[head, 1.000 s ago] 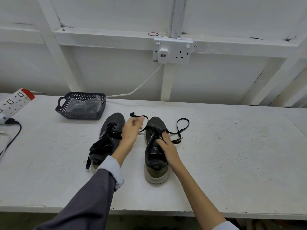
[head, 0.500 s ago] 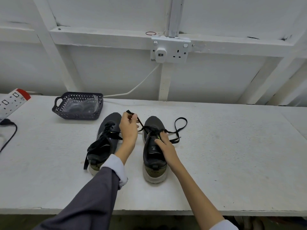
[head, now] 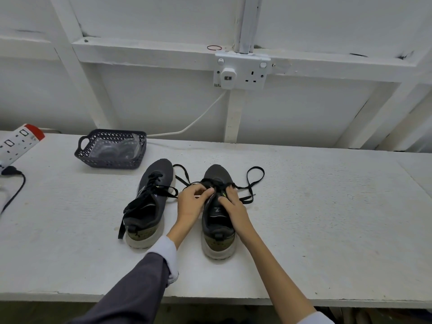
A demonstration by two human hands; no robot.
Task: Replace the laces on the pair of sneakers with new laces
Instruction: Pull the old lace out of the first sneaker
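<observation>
Two dark grey sneakers with pale soles stand side by side on the white table, toes pointing away from me. The left sneaker [head: 149,202] has its black lace loosened, with ends hanging over its sides. My left hand [head: 190,202] pinches the black lace [head: 253,181] at the eyelets on the left side of the right sneaker [head: 218,230]. My right hand [head: 231,205] presses on that shoe's tongue and right eyelets. Loose loops of the lace lie on the table on both sides of the toe.
A dark mesh basket [head: 111,149] holding clear plastic packets sits behind the left sneaker. A white power strip [head: 17,142] with a black cable lies at the far left. A wall socket [head: 240,71] hangs above. The table's front edge [head: 233,300] runs under my forearms.
My left hand came down from holding the lace end up above the shoes and now pinches the lace at the right sneaker's eyelets. The freed lace loop dropped onto the table.
</observation>
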